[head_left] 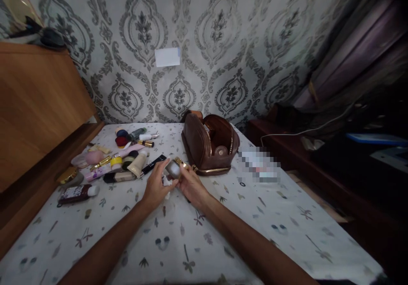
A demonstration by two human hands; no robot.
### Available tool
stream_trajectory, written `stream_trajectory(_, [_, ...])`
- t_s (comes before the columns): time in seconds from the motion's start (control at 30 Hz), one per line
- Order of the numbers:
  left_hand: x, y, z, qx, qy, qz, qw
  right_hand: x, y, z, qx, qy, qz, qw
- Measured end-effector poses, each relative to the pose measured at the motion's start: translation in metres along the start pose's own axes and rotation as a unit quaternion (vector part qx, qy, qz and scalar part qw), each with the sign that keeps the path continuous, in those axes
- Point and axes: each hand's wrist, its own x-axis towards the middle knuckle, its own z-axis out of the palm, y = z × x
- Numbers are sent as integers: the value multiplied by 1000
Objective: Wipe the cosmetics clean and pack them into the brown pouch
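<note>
Near the middle of the table, my left hand (157, 186) and my right hand (192, 186) meet around a small rounded bottle (173, 169) with a gold cap. The fingers of both hands are closed on it, and something white, perhaps a tissue, shows under my left fingers. Just beyond my right hand stands a brown leather bag (199, 142), unzipped, its opening facing up and to the right. To the left of my hands lie several cosmetics, among them a beige tube (138, 164), a black tube (154, 164) and a dark bottle with a white cap (76, 194).
A patterned white cloth (164, 257) covers the table. A wooden cabinet (41, 102) borders it at the left, and a papered wall stands behind. Right of the bag lies a blurred-out item (259, 164). A white cable (288, 134) runs over dark furniture at the right.
</note>
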Motion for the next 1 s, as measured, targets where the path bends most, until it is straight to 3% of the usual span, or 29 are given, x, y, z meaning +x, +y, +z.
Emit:
stream_trajectory(0.1, [-1, 8, -4, 62, 20, 71, 995, -1, 1, 1, 3, 17, -26, 999])
stream_trajectory(0.23, [-5, 25, -9, 77, -18, 189, 979, -2, 7, -1, 22, 30, -9, 999])
stream_trajectory(0.4, [-9, 40, -10, 60, -18, 203, 977, -7, 19, -3, 83, 18, 21, 996])
stream_trajectory(0.6, [-6, 43, -10, 114, 58, 93, 987, -9, 16, -1, 82, 0, 29, 996])
stream_trajectory(0.77, [2, 35, -10, -21, 99, -38, 994, -15, 9, -2, -8, -50, 20, 999])
stream_trajectory(0.87, [7, 31, -10, -174, 113, -171, 963, -18, 7, -3, -16, -71, 31, 997])
stream_trajectory(1.0, [11, 26, -7, -365, 92, -283, 882, -19, 6, -2, 19, -92, 110, 989])
